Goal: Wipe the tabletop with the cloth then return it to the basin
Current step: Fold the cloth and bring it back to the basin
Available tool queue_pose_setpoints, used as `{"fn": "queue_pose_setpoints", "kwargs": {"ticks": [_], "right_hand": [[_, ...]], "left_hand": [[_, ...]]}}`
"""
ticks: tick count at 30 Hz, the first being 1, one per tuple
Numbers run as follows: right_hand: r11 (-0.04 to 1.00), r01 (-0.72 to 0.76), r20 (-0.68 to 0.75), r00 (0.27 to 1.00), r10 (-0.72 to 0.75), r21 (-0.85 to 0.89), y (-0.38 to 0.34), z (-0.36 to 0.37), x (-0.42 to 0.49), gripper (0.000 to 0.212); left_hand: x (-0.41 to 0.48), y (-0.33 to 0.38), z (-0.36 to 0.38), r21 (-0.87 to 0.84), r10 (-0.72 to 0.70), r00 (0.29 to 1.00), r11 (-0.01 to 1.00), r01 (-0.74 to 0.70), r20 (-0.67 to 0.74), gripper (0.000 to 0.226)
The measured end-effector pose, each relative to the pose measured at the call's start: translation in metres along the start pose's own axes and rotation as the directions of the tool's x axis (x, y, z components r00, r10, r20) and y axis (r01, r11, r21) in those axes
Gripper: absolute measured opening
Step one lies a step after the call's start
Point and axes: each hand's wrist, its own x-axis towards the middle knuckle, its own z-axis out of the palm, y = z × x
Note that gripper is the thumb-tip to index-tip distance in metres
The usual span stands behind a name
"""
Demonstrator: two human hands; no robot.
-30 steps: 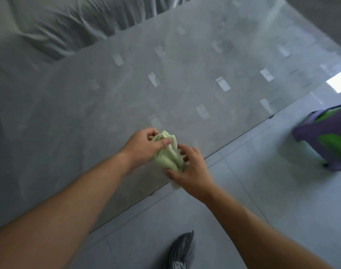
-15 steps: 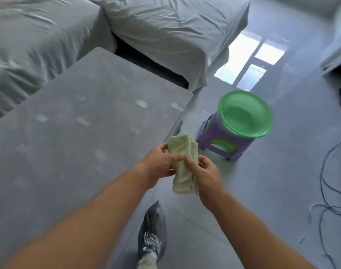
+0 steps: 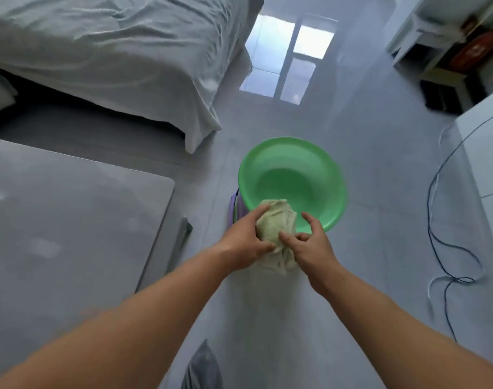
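**Cloth's made it to the basin, just not dropped in yet**

Both hands are on the cloth (image 3: 276,223) here. The left hand (image 3: 244,240) has its grip wrapped round the left side of the wad, with the fingers curled over it. The right hand (image 3: 310,247) is pinching the lower right part between thumb and fingers, with one finger lifted clear. My guess for the two-handed hold is that it keeps the thing bunched up, so no loose end trails or drips on the floor (image 3: 380,192).

The cloth is in the air right over the near rim of the green basin (image 3: 291,143), not inside it. The basin sits on a purple stool (image 3: 235,204) just past the corner of the bench (image 3: 71,220), which makes sense since it's within easy reach. Looks to me like the wiping is finished and all that's left is letting go over the bowl.

The cloth itself is pale yellowish green and crumpled into a ball with lots of folds, with a floppy tail hanging below the hands. It might be damp, but I can't really tell. Whether there's water in the basin is too blurry to say.
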Motion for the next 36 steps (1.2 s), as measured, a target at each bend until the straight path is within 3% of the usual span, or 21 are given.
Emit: {"fn": "queue_pose_setpoints", "kwargs": {"ticks": [2, 5, 9, 13, 18, 20, 24, 31, 36], "right_hand": [[0.998, 0.014, 0.019, 1.000, -0.013, -0.061, 0.013, -0.009, 0.027, 0.078], [0.995, 0.026, 0.069, 0.997, -0.020, -0.096, 0.028, -0.019, 0.056, 0.073], [0.951, 0.104, 0.118, 0.990, -0.072, -0.291, 0.036, -0.029, 0.079, 0.071], [0.820, 0.251, 0.205, 0.964, -0.167, -0.514, 0.039, -0.034, 0.088, 0.072], [0.592, 0.364, 0.259, 0.931, -0.257, -0.719, 0.044, -0.046, 0.103, 0.072], [0.559, 0.406, 0.273, 0.911, -0.310, -0.723, 0.047, -0.050, 0.107, 0.075], [0.522, 0.443, 0.315, 0.894, -0.319, -0.729, 0.052, -0.052, 0.115, 0.060], [0.509, 0.431, 0.325, 0.901, -0.288, -0.745, 0.051, -0.052, 0.118, 0.064], [0.570, 0.443, 0.316, 0.896, -0.312, -0.692, 0.047, -0.054, 0.116, 0.061]], "left_hand": [[0.031, -0.007, 0.008, 0.159, -0.013, 1.000, 0.987, 0.010, 0.015, 0.091], [0.062, -0.020, 0.020, 0.293, -0.038, 0.999, 0.956, 0.030, 0.021, 0.091], [0.084, -0.030, 0.025, 0.486, -0.032, 0.999, 0.874, 0.026, 0.004, 0.092], [0.096, -0.032, 0.027, 0.751, -0.020, 1.000, 0.659, 0.022, -0.012, 0.086], [0.109, -0.031, 0.025, 0.904, 0.112, 0.992, 0.427, 0.007, -0.061, 0.083], [0.111, -0.034, 0.022, 0.886, 0.107, 0.991, 0.463, 0.022, -0.081, 0.082], [0.112, -0.043, 0.019, 0.797, 0.065, 0.993, 0.603, 0.040, -0.099, 0.068], [0.109, -0.042, 0.019, 0.802, 0.088, 0.991, 0.597, 0.031, -0.104, 0.063], [0.103, -0.037, 0.019, 0.765, 0.133, 0.986, 0.644, -0.007, -0.103, 0.062]]}}
